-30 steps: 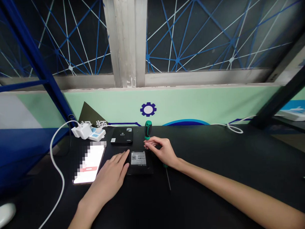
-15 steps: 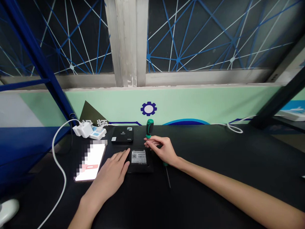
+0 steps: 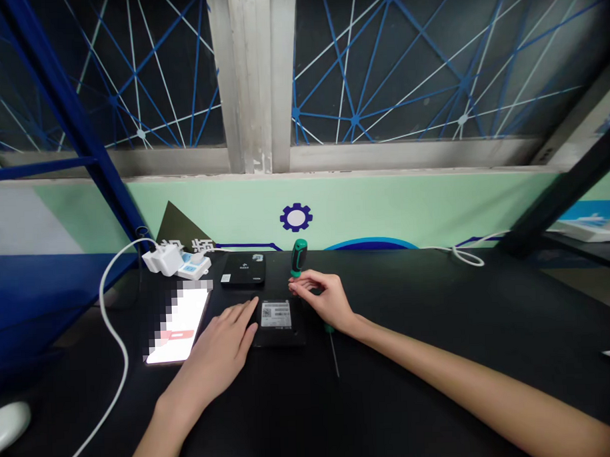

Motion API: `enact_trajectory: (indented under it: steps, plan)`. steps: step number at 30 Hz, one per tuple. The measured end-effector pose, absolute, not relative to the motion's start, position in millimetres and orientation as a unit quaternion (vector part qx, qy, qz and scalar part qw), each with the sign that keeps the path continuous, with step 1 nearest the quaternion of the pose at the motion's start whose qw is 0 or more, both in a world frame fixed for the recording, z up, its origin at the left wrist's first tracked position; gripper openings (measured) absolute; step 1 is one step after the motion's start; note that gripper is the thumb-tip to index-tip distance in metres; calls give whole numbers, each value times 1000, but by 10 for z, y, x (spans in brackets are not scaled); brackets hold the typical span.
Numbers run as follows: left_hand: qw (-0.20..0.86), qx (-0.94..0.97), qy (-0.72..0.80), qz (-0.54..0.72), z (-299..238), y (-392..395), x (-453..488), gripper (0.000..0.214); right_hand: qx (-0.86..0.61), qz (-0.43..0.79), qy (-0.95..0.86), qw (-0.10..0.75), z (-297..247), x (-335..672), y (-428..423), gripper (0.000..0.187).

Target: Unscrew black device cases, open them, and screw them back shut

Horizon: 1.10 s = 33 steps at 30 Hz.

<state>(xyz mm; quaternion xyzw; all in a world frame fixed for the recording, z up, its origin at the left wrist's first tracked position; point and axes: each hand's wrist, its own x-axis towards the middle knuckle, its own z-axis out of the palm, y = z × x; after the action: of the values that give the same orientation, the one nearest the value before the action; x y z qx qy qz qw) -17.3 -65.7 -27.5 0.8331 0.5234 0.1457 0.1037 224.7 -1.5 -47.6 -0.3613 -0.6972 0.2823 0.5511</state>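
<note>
At the near left edge of the black table [image 3: 342,427] a rounded white object [image 3: 12,425], cut off by the border, sits outside a white cable [image 3: 126,360] that curves away towards the back. Farther in, a screwdriver with a thin metal shaft [image 3: 334,357] lies with that shaft pointing towards the person; most of its green handle is hidden beneath the right hand [image 3: 327,301]. Between the two hands, a flat black electronic device [image 3: 283,334] lies on the table, a white printed label [image 3: 275,314] with a square code facing up. The left hand [image 3: 223,334] rests palm down at its left side, fingers straight and close together, thumb spread a little, index tip and thumb touching the device's edge. To the left of that hand lies a smartphone [image 3: 181,326], its screen lit and partly pixelated. At the device's far right corner the right hand's thumb and fingers are pinched narrow on an upright screwdriver, just under its green-and-black handle [image 3: 299,259]; the fingers hide its tip. Beyond the device is a second flat black box [image 3: 244,270] with a small white sticker, and left of it a white charger [image 3: 170,260] plugged into a power strip [image 3: 193,267]. Behind the table, a pale green wall [image 3: 409,205] carries a dark blue gear decal [image 3: 296,217] beneath the windows [image 3: 404,65].
</note>
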Motion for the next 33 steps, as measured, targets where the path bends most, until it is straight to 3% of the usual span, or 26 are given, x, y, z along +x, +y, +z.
enact_trajectory:
  steps: [33]
  plan:
    - [117, 818, 550, 120, -234, -688, -155, 53, -363, 282, -697, 551, -512, 2263, 4, 21]
